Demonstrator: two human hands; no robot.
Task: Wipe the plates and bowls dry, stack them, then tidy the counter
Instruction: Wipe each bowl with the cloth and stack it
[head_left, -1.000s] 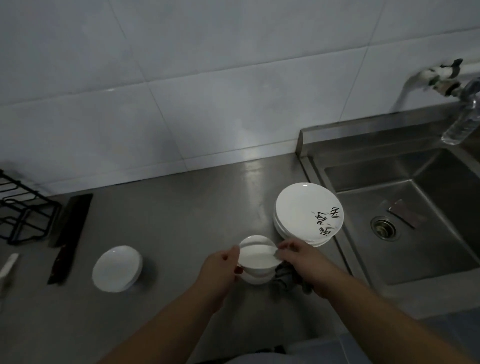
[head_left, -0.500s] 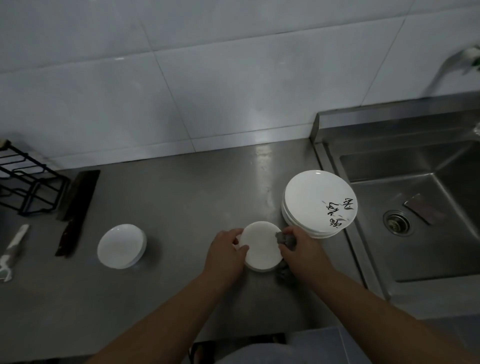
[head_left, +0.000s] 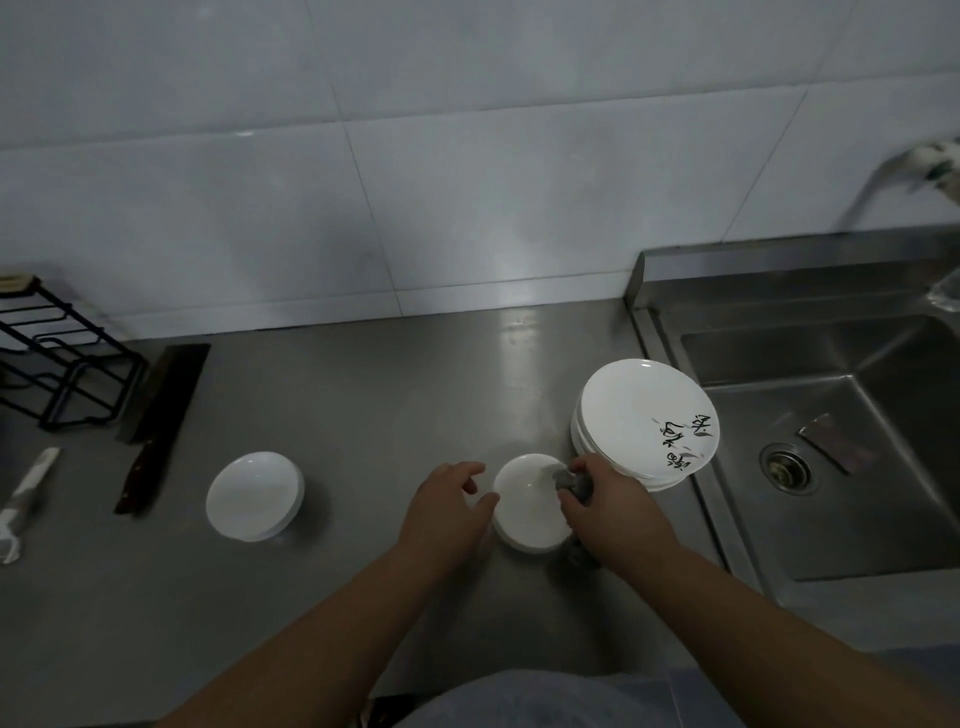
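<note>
A small stack of white dishes (head_left: 524, 506) sits on the steel counter (head_left: 363, 415) in front of me. My right hand (head_left: 608, 512) grips a grey cloth (head_left: 571, 480) and presses it on the top dish's right rim. My left hand (head_left: 444, 514) is at the dish's left edge with fingers loosely spread, and its thumb touches the rim. Just right of them stands a stack of larger white plates (head_left: 639, 410) with black writing on the top one. Another small stack of white dishes (head_left: 254, 493) sits apart at the left.
A dark knife (head_left: 161, 426) lies at the left beside a black wire rack (head_left: 57, 374). A white utensil (head_left: 26, 499) lies at the far left edge. The steel sink (head_left: 831, 519) opens at the right, with a tap (head_left: 930, 166) above.
The dish I held up with both hands now lies on the small stack. My left hand has loosened its hold on the rim, while my right hand has brought the cloth onto it.
</note>
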